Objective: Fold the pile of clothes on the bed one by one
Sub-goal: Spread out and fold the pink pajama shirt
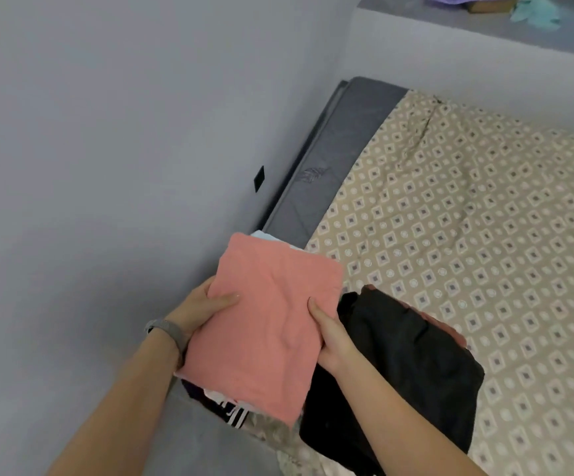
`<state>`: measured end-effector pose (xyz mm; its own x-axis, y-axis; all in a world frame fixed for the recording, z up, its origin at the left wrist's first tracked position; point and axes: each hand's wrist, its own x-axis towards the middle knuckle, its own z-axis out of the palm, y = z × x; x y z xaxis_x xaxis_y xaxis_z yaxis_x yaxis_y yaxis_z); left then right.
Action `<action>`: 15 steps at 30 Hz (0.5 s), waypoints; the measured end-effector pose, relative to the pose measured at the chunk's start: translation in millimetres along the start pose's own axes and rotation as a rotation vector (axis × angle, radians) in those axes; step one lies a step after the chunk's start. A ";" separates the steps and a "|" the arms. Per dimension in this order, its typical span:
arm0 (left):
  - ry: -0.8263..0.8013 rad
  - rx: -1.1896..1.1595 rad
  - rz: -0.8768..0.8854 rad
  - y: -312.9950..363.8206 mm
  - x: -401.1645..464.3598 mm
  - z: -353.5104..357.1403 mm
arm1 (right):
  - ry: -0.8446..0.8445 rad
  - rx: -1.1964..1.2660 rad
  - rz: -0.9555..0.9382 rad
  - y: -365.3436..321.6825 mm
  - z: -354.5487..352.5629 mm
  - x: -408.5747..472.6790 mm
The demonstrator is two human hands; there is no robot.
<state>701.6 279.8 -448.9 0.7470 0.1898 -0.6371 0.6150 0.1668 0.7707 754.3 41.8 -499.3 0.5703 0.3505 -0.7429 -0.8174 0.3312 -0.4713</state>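
At the bed's left edge, over the wall-side corner. Grey wall (89,132) fills the left of the view; small black patch on it, nature unclear.

Left hand (199,309): grey wristband (168,329) on the wrist. Thumb lies on top of the pink folded garment (268,324), remaining fingers hidden beneath it, so a pinch on the left long edge. Right hand (330,338): same hold, thumb on the upper face, fingers out of sight under the right edge. Both hands grip; neither is loose.

Garment held flat and raised above other clothes. White and pale fabric shows past its far end, a black-and-white striped piece (234,412) below its near end; whether it touches them cannot be told.

Handling, as a judgement: light, soft knit, no stiffness of its own. The folded slab should sag at any unsupported end and layers may slide open if tilted. Best taken as now, on opposite long edges near the middle, fingers spread under, kept level.

Right of it: a crumpled black garment (405,365), unfolded, with a reddish piece peeping at its far side. Likely heavier, limp; find a hem or waistband first.

Beyond, patterned bedsheet (484,218); grey mattress edge (326,159) exposed.
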 end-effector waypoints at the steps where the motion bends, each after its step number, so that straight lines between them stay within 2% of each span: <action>1: -0.011 0.005 -0.012 -3.3 9.5 -2.2 | 0.025 -0.015 -0.001 1.8 -2.0 7.0; 4: -0.021 0.031 -0.032 -12.5 31.7 -1.9 | 0.087 -0.033 -0.029 7.8 -11.5 23.3; 7: 0.043 0.069 -0.035 -25.4 47.1 0.8 | 0.141 -0.049 -0.054 13.9 -17.5 31.2; 15: 0.113 0.140 -0.066 -53.0 56.0 2.2 | 0.157 -0.152 -0.016 20.1 -21.5 46.1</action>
<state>711.4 279.4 -525.5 0.6756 0.2914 -0.6773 0.6968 0.0478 0.7157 762.5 45.8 -553.2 0.5737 0.2016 -0.7938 -0.8177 0.1952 -0.5415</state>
